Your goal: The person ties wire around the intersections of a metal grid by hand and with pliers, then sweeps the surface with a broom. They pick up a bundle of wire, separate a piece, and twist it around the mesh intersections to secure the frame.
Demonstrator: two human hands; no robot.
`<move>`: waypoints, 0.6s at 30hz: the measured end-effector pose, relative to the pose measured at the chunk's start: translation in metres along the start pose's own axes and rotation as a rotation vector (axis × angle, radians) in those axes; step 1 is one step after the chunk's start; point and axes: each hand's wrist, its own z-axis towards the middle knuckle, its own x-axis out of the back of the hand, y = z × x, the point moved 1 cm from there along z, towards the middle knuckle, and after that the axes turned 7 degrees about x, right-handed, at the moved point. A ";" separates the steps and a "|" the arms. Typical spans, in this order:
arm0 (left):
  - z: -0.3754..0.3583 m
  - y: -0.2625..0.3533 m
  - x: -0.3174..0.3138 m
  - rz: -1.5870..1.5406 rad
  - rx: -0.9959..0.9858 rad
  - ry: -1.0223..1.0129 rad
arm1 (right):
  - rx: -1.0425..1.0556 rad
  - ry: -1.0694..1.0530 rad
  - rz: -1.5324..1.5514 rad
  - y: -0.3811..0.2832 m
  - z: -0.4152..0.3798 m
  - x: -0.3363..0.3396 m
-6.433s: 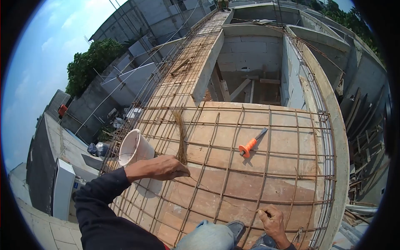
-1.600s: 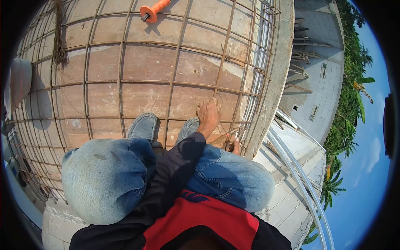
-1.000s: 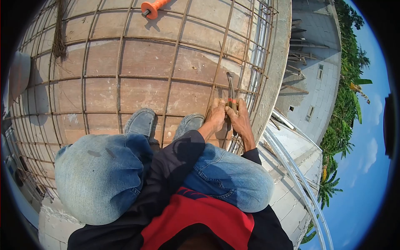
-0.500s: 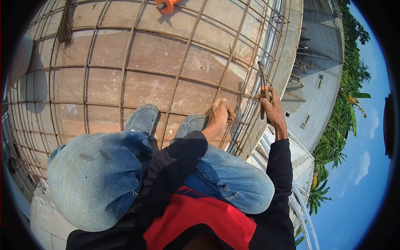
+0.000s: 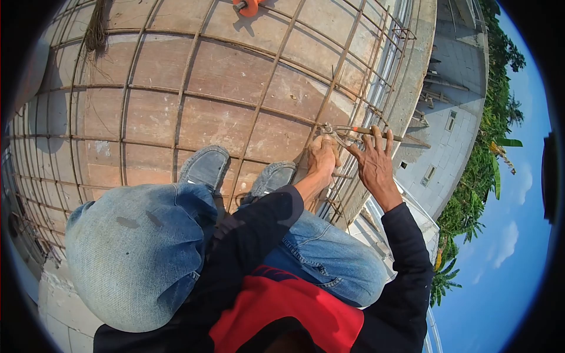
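Note:
My right hand (image 5: pixel 375 167) grips the handles of a pair of pincers (image 5: pixel 360 129), with some fingers spread along the red-and-dark upper handle. The jaws point left and meet a crossing of the rusty rebar grid (image 5: pixel 258 106), just above the fingertips of my left hand (image 5: pixel 322 160). Those left fingers are closed in a pinch at the bar. Whatever they hold is hidden by the hand. Close beside both hands, several bars run along the slab's edge.
Boards (image 5: pixel 220 73) lie under the grid. A bundle of thin wire (image 5: pixel 95 29) rests at upper left, and an orange object (image 5: pixel 247 7) at the top. My grey shoes (image 5: pixel 204 167) stand among the bars. Right of a concrete edge (image 5: pixel 412 70) is a drop to a lower block wall (image 5: pixel 441 147).
The pincers have swung from upright to nearly level, their jaws now at the bar by my left hand. My right hand has turned and its fingers have spread. The left hand stays close to the same crossing.

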 end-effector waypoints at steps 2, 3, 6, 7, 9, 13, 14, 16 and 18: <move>0.002 -0.006 -0.001 0.037 -0.038 -0.013 | -0.008 0.002 -0.009 0.004 0.000 0.002; 0.003 -0.008 -0.001 0.035 -0.035 -0.017 | -0.010 -0.001 -0.012 0.005 0.001 0.003; 0.000 -0.007 -0.002 0.051 -0.013 0.004 | 0.046 -0.042 -0.053 0.008 0.007 0.003; -0.001 -0.006 -0.002 0.067 -0.020 0.012 | 0.049 -0.038 -0.053 0.008 0.010 0.004; -0.002 -0.006 -0.001 0.080 -0.024 0.024 | 0.072 -0.041 -0.059 0.009 0.012 0.007; -0.003 -0.004 -0.001 0.051 -0.040 0.013 | 0.099 -0.015 -0.038 0.012 0.016 0.011; -0.004 -0.004 0.000 0.028 -0.043 0.010 | 0.093 -0.012 -0.037 0.011 0.016 0.008; -0.004 -0.005 0.000 0.004 -0.047 0.009 | 0.086 -0.015 -0.036 0.008 0.013 0.005; -0.008 -0.010 0.001 -0.022 -0.047 0.008 | 0.065 -0.031 -0.018 0.003 0.010 0.005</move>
